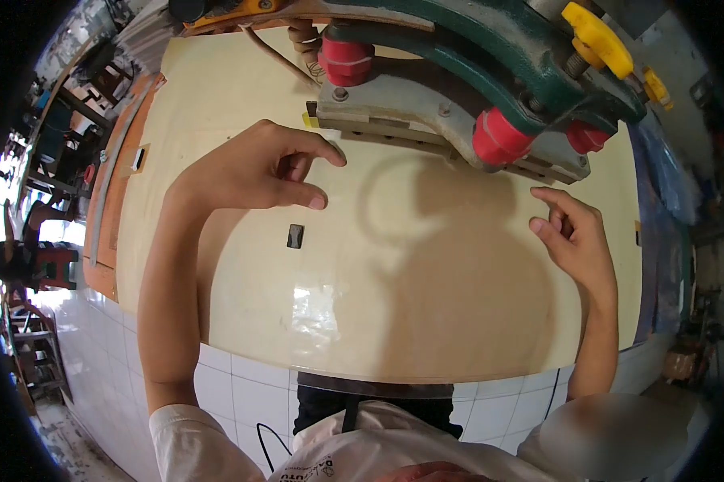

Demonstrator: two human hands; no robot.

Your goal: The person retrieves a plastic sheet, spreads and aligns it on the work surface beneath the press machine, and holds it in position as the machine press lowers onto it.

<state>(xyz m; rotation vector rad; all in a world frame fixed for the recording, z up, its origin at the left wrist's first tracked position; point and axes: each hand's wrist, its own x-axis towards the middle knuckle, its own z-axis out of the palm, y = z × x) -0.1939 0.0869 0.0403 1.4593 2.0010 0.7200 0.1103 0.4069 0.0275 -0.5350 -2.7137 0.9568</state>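
Above the left half of the cream tabletop (241, 80) hovers my left hand (257, 170). Its thumb and index finger are apart, and nothing shows between them. My right hand (572, 235) is over the right side, thumb and index finger also parted, with no object visible in it. Just beyond both hands stands a green and grey machine (450, 56) with red knobs (503, 138) and a straight metal lower edge. A small dark rectangular piece (295, 236) with a lighter grey shape on it lies flat, below my left thumb.
A yellow wing knob (597, 40) sticks up from the machine at the upper right. A cable (278, 56) runs behind its left end. An orange board (121, 193) borders the table's left side, and clear plastic sheeting (666, 185) hangs at the right.
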